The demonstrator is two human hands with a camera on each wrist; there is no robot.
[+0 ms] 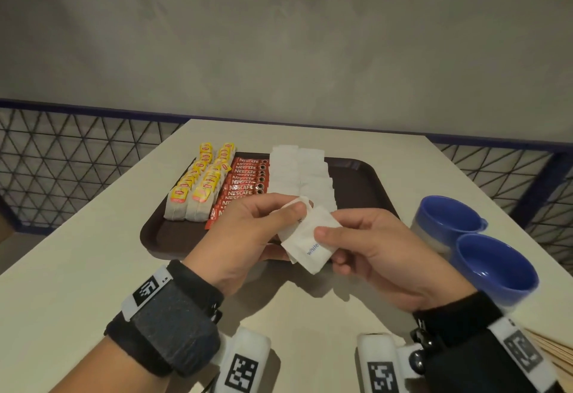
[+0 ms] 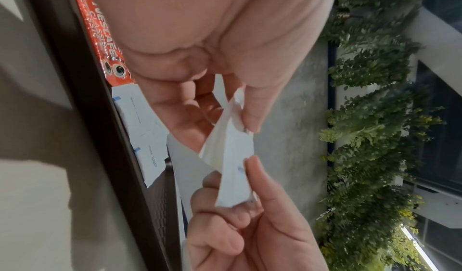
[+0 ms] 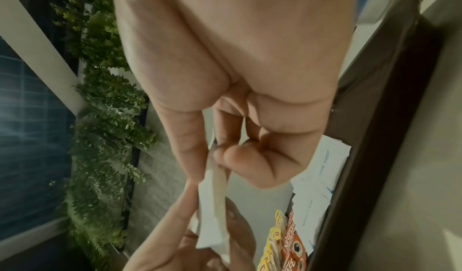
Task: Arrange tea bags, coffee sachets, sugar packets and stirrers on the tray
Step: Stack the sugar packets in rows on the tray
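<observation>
Matte cream table [image 1: 93,268], both hands, left hand [image 1: 248,234], right hand [image 1: 381,256], pinching flat crinkled white paper sugar packets [image 1: 310,239]

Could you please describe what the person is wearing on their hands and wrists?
Both hands are bare. The left hand has a wide black and grey wrist strap with a white tag printed in black squares. The right hand has a black strap with a similar tag. White marker-printed blocks hang below both wrists.
</observation>
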